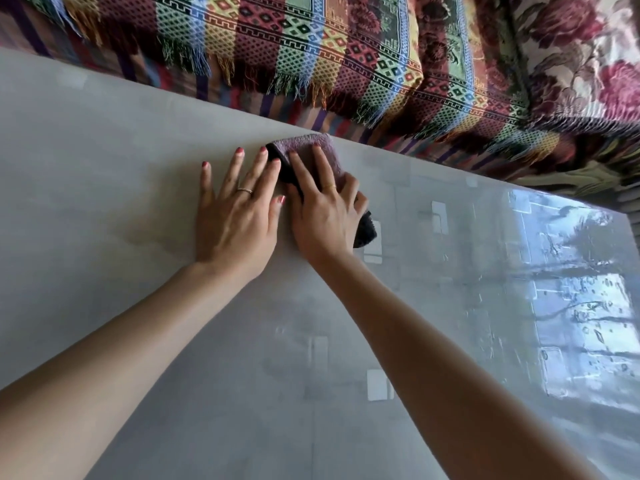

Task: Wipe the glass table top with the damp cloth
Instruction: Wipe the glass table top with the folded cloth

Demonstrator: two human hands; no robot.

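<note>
A folded dark purple cloth [304, 150] lies on the grey glass table top [104, 161], close to its far edge. My right hand [322, 213] presses flat on the cloth with straight fingers, and the cloth's dark end sticks out to the right of that hand. My left hand [235, 213] lies flat on the bare glass just left of the cloth, fingers spread, thumb beside the right hand.
Beyond the table's far edge hangs a colourful striped woven throw with fringes [294, 53], and a floral fabric [571, 53] at the far right. The right part of the glass [571, 306] shows bright window reflections and streaks.
</note>
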